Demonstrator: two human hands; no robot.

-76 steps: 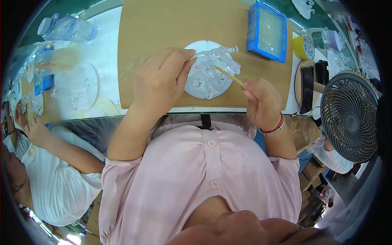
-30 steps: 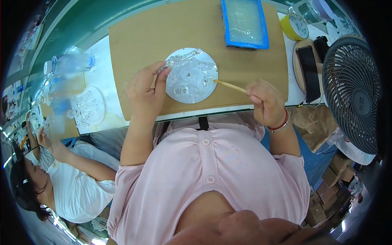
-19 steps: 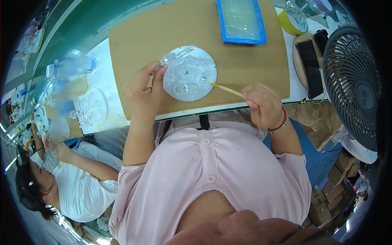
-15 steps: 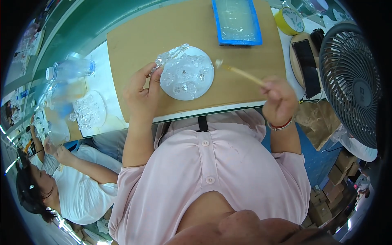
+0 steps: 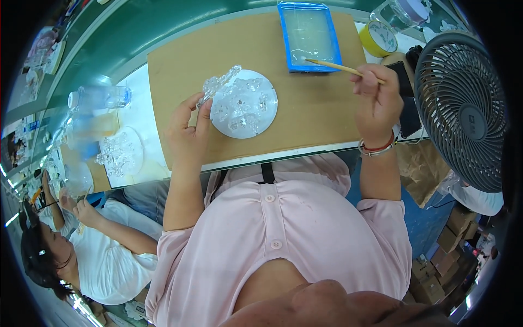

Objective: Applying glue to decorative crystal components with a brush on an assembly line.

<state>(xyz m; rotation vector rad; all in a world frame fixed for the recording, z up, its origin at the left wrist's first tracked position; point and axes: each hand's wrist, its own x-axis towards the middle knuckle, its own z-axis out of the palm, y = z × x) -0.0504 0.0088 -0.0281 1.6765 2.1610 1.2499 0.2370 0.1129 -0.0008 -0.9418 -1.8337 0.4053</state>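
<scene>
My left hand (image 5: 189,121) pinches a clear, faceted plastic or glass piece (image 5: 219,83), held up over the left rim of a round white plate (image 5: 265,124). Several similar clear pieces (image 5: 243,101) lie on that plate. My right hand (image 5: 377,97) is closed round a thin wooden stick (image 5: 342,67). The stick's tip reaches over the near part of a blue-rimmed tray (image 5: 283,38) and seems to touch the pale, translucent material (image 5: 309,37) inside it.
Brown cardboard (image 5: 305,114) covers the table. At the right stand yellow tape (image 5: 372,43), a clear jar (image 5: 393,15), a dark phone (image 5: 406,103) and a black fan (image 5: 468,111). Left are a plastic bottle (image 5: 103,97), another plate (image 5: 136,147) of clear pieces and a co-worker (image 5: 103,256).
My right hand has carried the stick up and away from beside the plate, so its tip is now at the tray. My left hand keeps its grip on the clear piece.
</scene>
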